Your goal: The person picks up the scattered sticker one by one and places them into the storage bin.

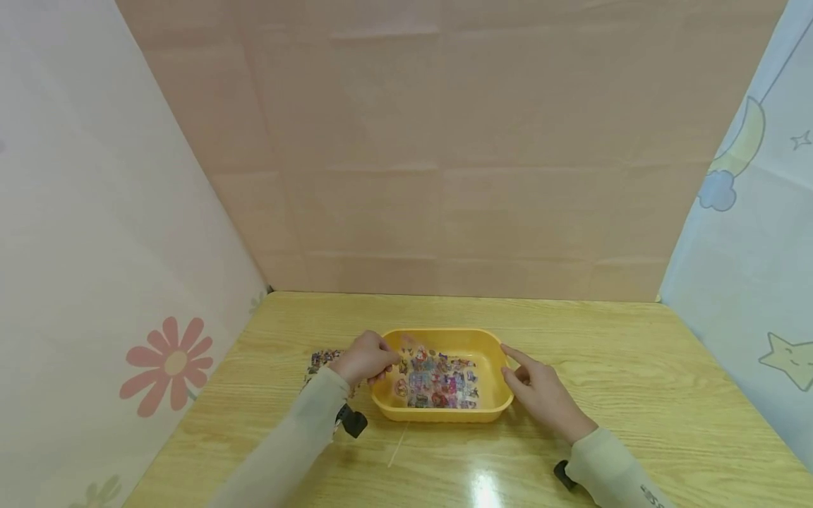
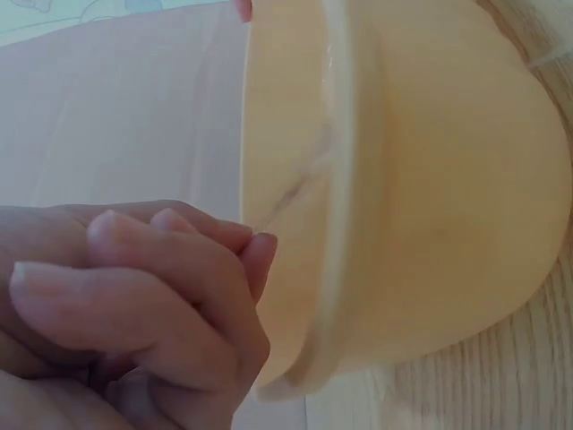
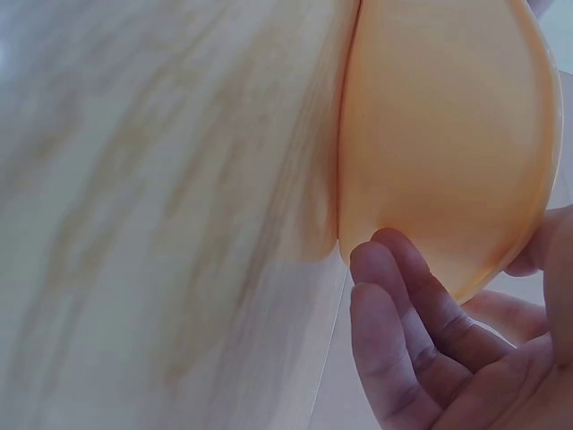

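A yellow plastic basin (image 1: 438, 416) stands on the table, with a clear sticker sheet (image 1: 438, 384) of small colourful figures inside it. My left hand (image 1: 367, 358) is over the basin's left rim and pinches the sheet's edge between thumb and fingertip. In the left wrist view, that sheet (image 2: 291, 193) shows only as a thin, blurred streak from the fingertips. My right hand (image 1: 543, 395) holds the basin's right rim. The right wrist view has the thumb at the rim and the other fingers (image 3: 394, 313) against the outer wall (image 3: 439, 134).
More printed clear sheets (image 1: 320, 360) lie on the table left of the basin, partly hidden by the left hand and arm. The wooden table (image 1: 610, 353) meets a beige back panel (image 1: 444, 212), with patterned white panels (image 1: 762, 282) at both sides.
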The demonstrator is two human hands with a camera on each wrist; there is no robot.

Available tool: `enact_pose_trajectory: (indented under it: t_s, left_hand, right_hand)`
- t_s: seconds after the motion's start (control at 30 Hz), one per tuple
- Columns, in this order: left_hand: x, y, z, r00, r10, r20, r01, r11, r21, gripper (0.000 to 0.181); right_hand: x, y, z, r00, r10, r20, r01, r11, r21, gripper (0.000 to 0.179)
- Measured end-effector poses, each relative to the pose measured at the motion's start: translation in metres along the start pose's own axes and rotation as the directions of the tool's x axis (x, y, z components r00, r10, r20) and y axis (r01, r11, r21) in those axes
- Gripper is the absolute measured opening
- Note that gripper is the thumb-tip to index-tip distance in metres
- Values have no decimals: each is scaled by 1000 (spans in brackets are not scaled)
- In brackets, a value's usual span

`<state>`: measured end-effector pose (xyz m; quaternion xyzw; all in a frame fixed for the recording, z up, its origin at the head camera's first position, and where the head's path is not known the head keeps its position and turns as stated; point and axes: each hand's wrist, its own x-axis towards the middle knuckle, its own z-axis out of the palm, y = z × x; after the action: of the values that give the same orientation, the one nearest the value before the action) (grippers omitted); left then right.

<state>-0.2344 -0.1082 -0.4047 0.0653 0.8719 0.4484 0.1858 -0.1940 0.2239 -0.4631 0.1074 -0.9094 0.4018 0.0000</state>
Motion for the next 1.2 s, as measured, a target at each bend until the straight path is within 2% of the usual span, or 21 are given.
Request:
enact_pose_trajectory:
  t_s: [0.23, 0.5, 0.83, 1.07, 1.2]
  left_hand:
    - [3, -1, 5, 1000, 14, 10, -14, 1000, 21, 41]
    - [11, 1, 9, 999, -24, 26, 23, 999, 42, 38]
    - [21, -1, 10, 998, -54, 44, 50, 995, 90, 24]
    - [21, 3, 10, 995, -94, 40, 89, 990, 111, 23]
    - [19, 4, 10, 995, -96, 37, 90, 988, 128, 23]
  right_hand:
    - [0, -2, -1, 1000, 13, 0, -13, 1000, 2, 53]
    - [0, -1, -1, 1000, -13, -11, 13, 1000, -7, 53]
    - [1, -1, 0, 1000, -4, -15, 4, 1000, -8, 52]
    - [1, 1, 1, 1000, -13, -18, 13, 1000, -7, 52]
    - [1, 0, 1, 1000, -9, -14, 9, 1000, -4, 53]
